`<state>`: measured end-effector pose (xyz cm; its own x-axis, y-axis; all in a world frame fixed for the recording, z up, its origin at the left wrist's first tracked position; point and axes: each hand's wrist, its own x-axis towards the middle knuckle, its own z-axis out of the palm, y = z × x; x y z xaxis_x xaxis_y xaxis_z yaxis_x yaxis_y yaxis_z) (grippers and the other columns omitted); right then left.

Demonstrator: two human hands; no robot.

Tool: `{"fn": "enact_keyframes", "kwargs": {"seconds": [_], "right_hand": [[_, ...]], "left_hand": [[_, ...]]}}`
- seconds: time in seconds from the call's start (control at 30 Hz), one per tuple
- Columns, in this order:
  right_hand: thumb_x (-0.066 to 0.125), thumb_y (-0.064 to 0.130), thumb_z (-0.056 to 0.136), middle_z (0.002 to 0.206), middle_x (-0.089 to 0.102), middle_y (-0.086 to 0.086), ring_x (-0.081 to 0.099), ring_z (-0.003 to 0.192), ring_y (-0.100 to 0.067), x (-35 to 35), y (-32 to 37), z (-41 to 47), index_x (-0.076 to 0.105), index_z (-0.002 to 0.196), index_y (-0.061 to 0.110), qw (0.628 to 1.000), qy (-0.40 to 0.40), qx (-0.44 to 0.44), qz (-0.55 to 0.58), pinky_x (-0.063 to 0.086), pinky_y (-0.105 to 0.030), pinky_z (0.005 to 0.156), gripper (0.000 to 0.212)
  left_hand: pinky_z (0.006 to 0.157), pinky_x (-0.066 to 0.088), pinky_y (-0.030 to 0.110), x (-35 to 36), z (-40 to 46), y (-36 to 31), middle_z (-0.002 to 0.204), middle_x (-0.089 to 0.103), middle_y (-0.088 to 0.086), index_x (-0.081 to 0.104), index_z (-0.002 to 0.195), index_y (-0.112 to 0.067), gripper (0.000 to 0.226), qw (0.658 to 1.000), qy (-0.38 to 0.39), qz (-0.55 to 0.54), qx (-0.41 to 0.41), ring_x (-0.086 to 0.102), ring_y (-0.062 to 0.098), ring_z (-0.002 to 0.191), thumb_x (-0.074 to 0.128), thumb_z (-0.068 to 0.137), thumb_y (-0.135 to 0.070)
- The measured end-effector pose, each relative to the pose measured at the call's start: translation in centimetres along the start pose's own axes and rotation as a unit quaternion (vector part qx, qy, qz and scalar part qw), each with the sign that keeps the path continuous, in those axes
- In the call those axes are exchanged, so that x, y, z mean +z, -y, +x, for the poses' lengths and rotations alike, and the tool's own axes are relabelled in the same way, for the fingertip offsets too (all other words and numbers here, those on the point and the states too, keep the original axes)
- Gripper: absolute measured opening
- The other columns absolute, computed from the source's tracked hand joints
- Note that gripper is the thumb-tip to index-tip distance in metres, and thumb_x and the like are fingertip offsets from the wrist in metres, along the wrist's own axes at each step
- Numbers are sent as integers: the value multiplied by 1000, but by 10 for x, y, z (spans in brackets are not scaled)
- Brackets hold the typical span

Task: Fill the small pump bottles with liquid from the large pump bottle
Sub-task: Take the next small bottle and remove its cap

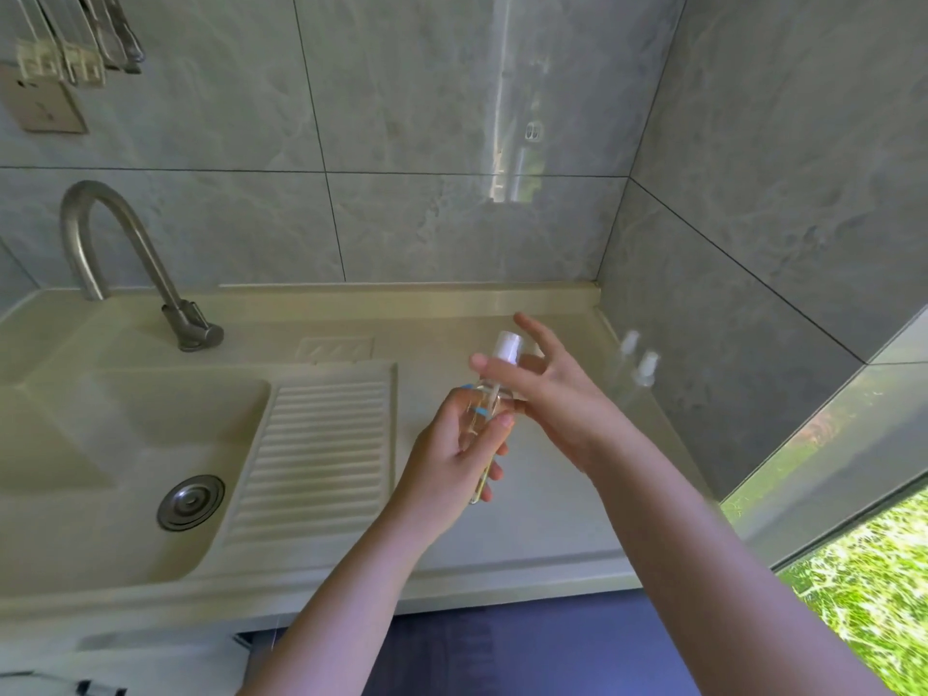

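A small pump bottle (484,419) is being held above the counter (552,494), in front of the ribbed drainboard's right edge. The left hand (452,444) is gripping the clear body: its fingers (479,411) are curling round the far side while the thumb (497,424) is pressing on the near side, so the bottle is lying between them, tilted with its base toward the viewer and its top pointing up and away. The right hand (542,389) is meeting the bottle at its neck, just below the white pump head (507,346); the index finger is stretching leftward across the front of the neck and the remaining fingers are spreading upward behind the pump head. Whether this hand is pinching the pump or only touching it cannot be told.

The bottle is transparent and slender, with a thin dip tube showing inside and a blue mark on its wall; its liquid level is not readable. Both forearms are reaching in from the lower edge, the right one crossing from the lower right.

Two more small bottles (638,364) with white tops are standing blurred near the counter's right back corner, well apart from the hands. A sink (125,419) with a curved faucet (115,253) is lying to the left.
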<state>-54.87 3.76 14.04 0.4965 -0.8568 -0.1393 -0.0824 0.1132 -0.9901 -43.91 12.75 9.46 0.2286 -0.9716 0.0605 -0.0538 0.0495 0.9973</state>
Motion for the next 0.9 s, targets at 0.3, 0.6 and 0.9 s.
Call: {"fn": "enact_keyframes", "kwargs": {"seconds": [0.3, 0.6, 0.9], "right_hand": [[66, 10, 91, 119, 72, -5, 65, 116, -24, -10, 0, -7, 22, 153, 32, 996, 41, -8, 83, 46, -42, 107, 79], [85, 14, 76, 102, 66, -28, 59, 80, -19, -13, -9, -10, 50, 138, 27, 994, -10, -36, 98, 48, -35, 95, 73], [69, 2, 88, 110, 71, -15, 56, 79, -16, -44, -1, -6, 52, 139, 17, 976, -54, -45, 205, 48, -27, 77, 56]], "left_hand": [[47, 44, 24, 3, 0, 7, 81, 62, -1, 53, 108, -29, 14, 999, -14, 38, 5, 59, 13, 61, 60, 96, -32], [60, 54, 44, 1, 1, 23, 83, 60, -15, 49, 110, -31, 23, 983, -51, 160, 79, 62, 21, 68, 63, 93, -38], [61, 55, 51, -10, -3, 35, 82, 60, -14, 50, 105, -36, 22, 978, -65, 182, 73, 62, 22, 66, 66, 90, -40]]}}
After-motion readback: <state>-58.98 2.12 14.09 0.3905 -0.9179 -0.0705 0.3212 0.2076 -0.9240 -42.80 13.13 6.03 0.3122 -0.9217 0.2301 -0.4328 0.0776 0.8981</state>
